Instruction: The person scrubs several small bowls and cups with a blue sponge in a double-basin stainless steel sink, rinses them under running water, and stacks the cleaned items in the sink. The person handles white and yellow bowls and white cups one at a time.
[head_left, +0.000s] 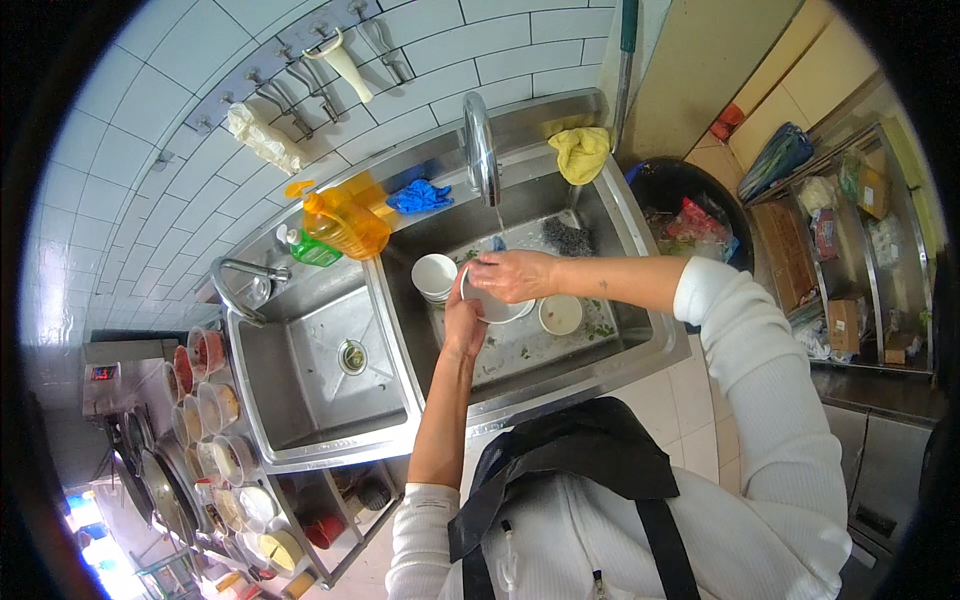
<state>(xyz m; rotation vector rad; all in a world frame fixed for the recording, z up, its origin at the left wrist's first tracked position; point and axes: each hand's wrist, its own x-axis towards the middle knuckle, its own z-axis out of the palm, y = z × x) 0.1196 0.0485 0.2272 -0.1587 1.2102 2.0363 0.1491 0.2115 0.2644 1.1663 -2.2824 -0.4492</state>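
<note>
My left hand (466, 324) grips a white bowl (501, 309) by its left side, tilted over the right sink basin (517, 367). Curled fingers of my right hand (517, 274) reach over the bowl's upper rim and inside; whether they hold anything is hidden. A small blue thing (498, 244) shows just beyond that hand. Left of the bowl stands a stack of white bowls (434, 274). To its right another white bowl (561, 314) sits on the basin floor, with cloudy liquid in it. Water runs in a thin stream from the chrome faucet (480, 150).
A dark scouring pad (568, 237) and green leaf scraps lie in the basin. The sink ledge holds an orange pump bottle (345, 223), a green bottle (313, 249), a blue cloth (420, 196) and a yellow cloth (581, 155). A black waste bin (739, 217) stands at right.
</note>
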